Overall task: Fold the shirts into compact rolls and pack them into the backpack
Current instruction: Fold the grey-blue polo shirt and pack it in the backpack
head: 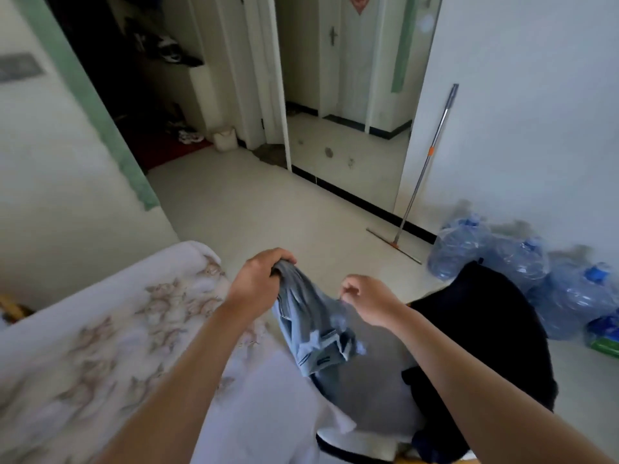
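One shirt (315, 329), grey-blue, hangs limp between bed (100, 329) and black backpack (495, 323). Left hand (259, 283): fingers clenched on its bunched top. Right hand (365, 304): fingers curled at the fabric edge, grasp unclear. Judged soft, light, floppy; best taken at the shoulders.

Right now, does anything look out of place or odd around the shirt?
Nothing looks spilled or broken. The shirt hangs crumpled from the left hand's grip, not yet rolled. Dark smudges mark the wall above the water jugs.
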`<state>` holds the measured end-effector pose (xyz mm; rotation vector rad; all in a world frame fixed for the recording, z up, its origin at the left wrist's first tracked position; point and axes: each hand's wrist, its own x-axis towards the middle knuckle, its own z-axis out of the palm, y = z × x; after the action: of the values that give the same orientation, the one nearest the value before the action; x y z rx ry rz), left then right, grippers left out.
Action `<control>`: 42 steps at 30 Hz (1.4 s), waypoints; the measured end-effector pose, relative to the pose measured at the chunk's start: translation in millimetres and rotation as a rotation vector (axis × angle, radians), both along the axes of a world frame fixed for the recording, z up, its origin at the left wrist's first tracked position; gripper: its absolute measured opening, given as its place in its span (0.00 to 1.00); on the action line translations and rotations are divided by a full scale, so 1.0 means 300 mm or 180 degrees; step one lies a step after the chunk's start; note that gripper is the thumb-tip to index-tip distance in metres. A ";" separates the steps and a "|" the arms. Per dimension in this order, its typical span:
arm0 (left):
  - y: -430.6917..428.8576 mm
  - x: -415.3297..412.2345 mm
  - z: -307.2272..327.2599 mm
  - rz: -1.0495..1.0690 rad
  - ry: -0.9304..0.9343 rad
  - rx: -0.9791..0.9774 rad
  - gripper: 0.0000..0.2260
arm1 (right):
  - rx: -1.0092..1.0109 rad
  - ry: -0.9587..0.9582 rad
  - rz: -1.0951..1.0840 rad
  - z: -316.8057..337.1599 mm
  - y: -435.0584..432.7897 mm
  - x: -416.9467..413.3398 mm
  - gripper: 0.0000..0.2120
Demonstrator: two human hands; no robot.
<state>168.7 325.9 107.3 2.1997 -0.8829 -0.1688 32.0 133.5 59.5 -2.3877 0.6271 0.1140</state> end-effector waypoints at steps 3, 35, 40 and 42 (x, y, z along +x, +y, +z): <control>0.209 0.058 0.027 0.0455 0.0185 -0.0142 0.22 | 0.0385 -0.0277 0.0059 0.012 0.153 0.097 0.04; 1.679 -0.007 -0.548 0.0764 0.0987 0.1332 0.31 | -0.0674 0.0934 0.2181 -0.378 1.551 0.507 0.28; 1.627 0.004 -0.671 0.0374 0.1025 0.2344 0.39 | -0.1094 0.0795 0.2392 -0.496 1.493 0.538 0.25; 1.623 0.025 -0.674 0.0549 0.0890 0.2260 0.29 | -0.0996 0.0436 0.2257 -0.513 1.487 0.579 0.15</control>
<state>176.1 812.7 -94.8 2.7869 -0.5105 -0.7856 205.6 579.5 -94.5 -2.8202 -0.1894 0.5168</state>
